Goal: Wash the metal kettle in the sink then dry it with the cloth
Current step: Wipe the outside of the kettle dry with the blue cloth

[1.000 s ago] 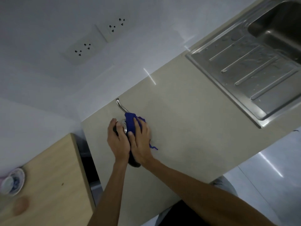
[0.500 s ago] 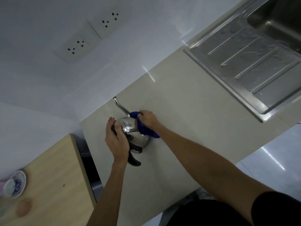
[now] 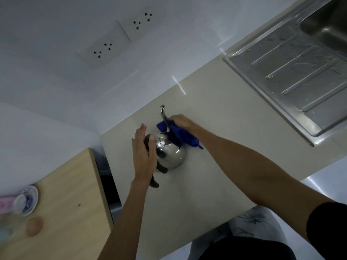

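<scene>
Here the metal kettle (image 3: pixel 170 153) stands on the beige worktop (image 3: pixel 216 128). The left hand (image 3: pixel 143 156) lies flat, fingers extended, seemingly over its black handle. The right hand (image 3: pixel 181 121) clutches the blue cloth (image 3: pixel 180 135) around the spout's base.

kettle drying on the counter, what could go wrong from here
1. The left hand rests on the lid with fingers spread rather than gripping, so the kettle could slide or tip on the smooth counter as the right hand rubs the blue cloth around the spout.
2. Wiping there could snag the cloth on the thin spout.
</scene>
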